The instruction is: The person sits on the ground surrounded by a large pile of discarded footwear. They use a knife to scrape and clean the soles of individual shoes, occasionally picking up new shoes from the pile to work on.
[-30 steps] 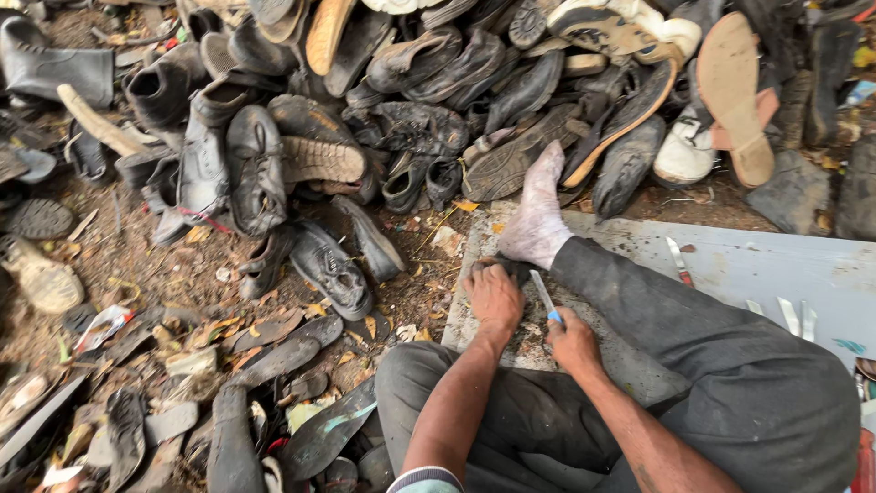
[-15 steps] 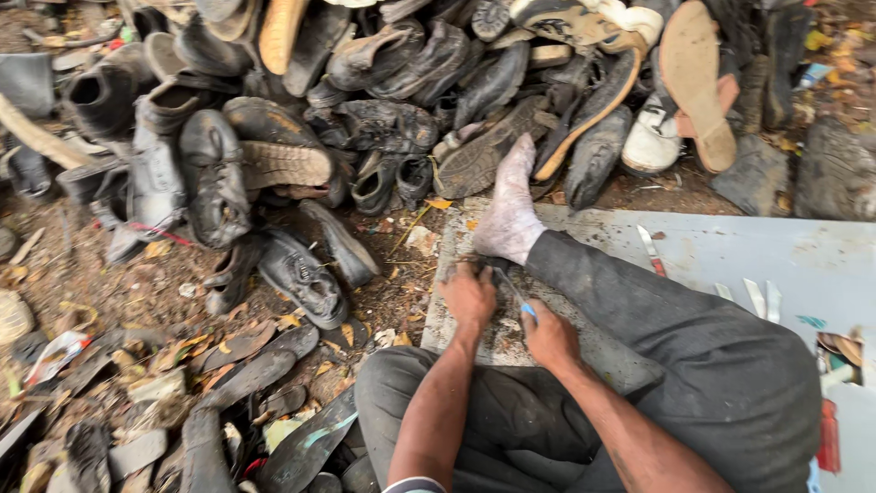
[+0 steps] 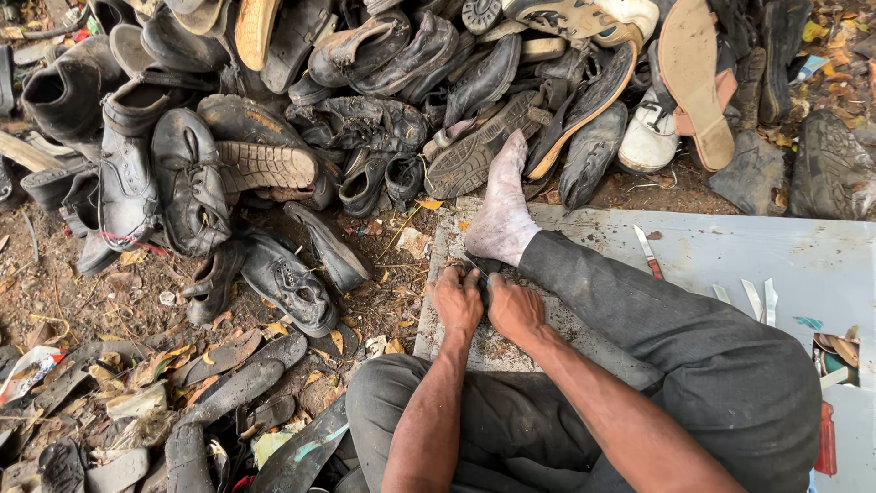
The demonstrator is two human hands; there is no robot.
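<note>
Item: dark scrap piece (image 3: 481,267) on grey board (image 3: 803,265), pinned under dusty foot (image 3: 500,215); L hand (image 3: 455,298) & R hand (image 3: 515,309) both clenched on it, tool unseen; risk: slip toward heel, w/ fingers crowded close.

Shoe heap (image 3: 365,100) walls off the far side; dusty foot (image 3: 500,215) blocks ahead; bare board (image 3: 803,251) rightward.

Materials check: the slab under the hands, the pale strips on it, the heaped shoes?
Slab: looks like painted sheet metal or board, flat, grey-blue, scuffed; hard to say which. Pale strips: thin, whitish, possibly rubber or plastic offcuts. Shoe heap: mostly dark worn leather, creased and dusty, with ridged rubber soles.
</note>
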